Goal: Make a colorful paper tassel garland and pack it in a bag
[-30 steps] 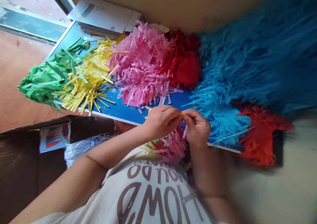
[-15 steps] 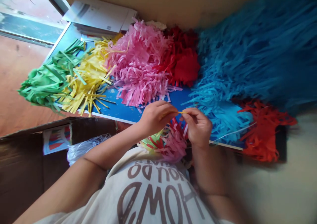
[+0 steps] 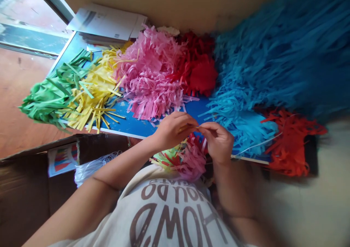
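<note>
Your left hand and right hand are close together, fingertips meeting on a thin yellow paper strip. The strip sits just above the near edge of a bright blue board. Left hand: mostly closed, fingers curled over, pinching the strip. Right hand: thumb and forefinger pinched on the other end, remaining fingers curled in. Strip is tiny, so its ends are hard to make out.

Just below your hands, against your cream T-shirt, is a pink and red paper tassel with pale green paper beside it. Right of your right hand, light blue paper fringe lies on the board, a white cord across it. Orange-red fringe sits past that. Dark blue fringe is heaped at upper right.

Along the board, left from there: red fringe, pink fringe, yellow fringe, green fringe. A stack of papers sits at the far end against a beige wall.

Lower left is a cardboard box holding a printed card and a bundle of white cord. Reddish-brown floor shows past the board.
</note>
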The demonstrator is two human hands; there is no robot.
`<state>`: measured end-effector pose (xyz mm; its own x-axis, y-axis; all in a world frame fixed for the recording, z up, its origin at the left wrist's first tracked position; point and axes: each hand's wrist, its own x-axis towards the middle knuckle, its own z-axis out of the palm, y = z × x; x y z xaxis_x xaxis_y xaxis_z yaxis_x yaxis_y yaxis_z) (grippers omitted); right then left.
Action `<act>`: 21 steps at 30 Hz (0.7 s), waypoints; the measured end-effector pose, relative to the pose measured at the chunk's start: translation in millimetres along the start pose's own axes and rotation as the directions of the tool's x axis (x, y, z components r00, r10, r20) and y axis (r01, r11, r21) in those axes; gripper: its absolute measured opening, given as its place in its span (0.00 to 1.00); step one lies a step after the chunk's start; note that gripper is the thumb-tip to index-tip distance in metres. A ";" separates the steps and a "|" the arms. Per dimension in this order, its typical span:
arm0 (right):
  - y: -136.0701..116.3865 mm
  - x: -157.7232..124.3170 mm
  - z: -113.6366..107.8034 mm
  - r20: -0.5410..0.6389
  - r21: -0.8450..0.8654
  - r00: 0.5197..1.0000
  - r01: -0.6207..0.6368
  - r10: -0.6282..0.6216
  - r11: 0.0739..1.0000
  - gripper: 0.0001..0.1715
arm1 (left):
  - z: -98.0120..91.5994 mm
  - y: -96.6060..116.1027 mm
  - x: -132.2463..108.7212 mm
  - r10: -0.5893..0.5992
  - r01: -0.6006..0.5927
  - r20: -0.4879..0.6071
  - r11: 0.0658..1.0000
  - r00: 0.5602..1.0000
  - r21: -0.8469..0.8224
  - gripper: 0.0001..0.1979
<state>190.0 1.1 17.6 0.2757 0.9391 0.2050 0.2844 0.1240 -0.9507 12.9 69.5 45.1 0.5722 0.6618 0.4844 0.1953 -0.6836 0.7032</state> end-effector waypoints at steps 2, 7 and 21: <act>-0.3 -1.5 -1.2 -0.011 0.010 1.000 -0.010 0.010 1.000 0.06 | 1.4 -1.8 0.1 0.023 -0.022 -0.021 0.999 1.000 0.026 0.07; -4.5 -4.7 -5.8 -0.079 -0.059 0.997 -0.010 0.005 0.998 0.05 | 9.4 -0.8 0.7 0.103 -0.087 -0.069 0.975 0.992 0.206 0.11; -6.3 -8.6 -14.7 -0.108 -0.109 0.993 0.030 -0.042 0.994 0.04 | 20.6 3.8 6.0 0.165 -0.137 -0.088 0.955 0.982 0.261 0.05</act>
<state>199.4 -12.5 25.3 0.3610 0.8930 0.2688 0.3906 0.1170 -0.9131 33.5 64.5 40.0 0.5245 0.5642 0.6376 0.3161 -0.8244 0.4695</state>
